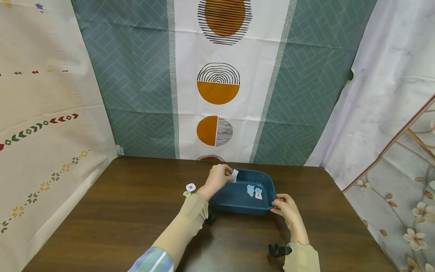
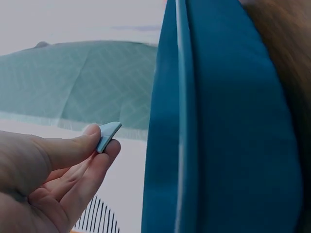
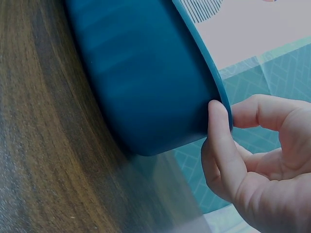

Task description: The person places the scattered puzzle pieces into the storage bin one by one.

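A blue rectangular tray point(image 1: 244, 209) rests on the table, with two small paper-like cutouts, a pale blue one point(image 1: 250, 190) and a blue-and-white one point(image 1: 258, 193), lying on its floor. Over the tray's left part, my left hand point(image 1: 216, 180) pinches a small, flat white piece point(image 1: 235, 175) between thumb and fingers. In the left wrist view this thin piece point(image 2: 108, 136) shows pale blue, apart from the tray wall. My right hand point(image 1: 287, 208) grips the rim at the front right corner; the right wrist view shows the thumb outside and a finger at the inner side.
Left of my left wrist lie a white cutout with a blue star pattern point(image 1: 190, 187) and a yellow-green cutout point(image 1: 187, 193), partly hidden by the arm. The brown wooden table point(image 1: 136, 204) meets a patterned curtain point(image 1: 142, 94) at the back; cloths hang on both sides.
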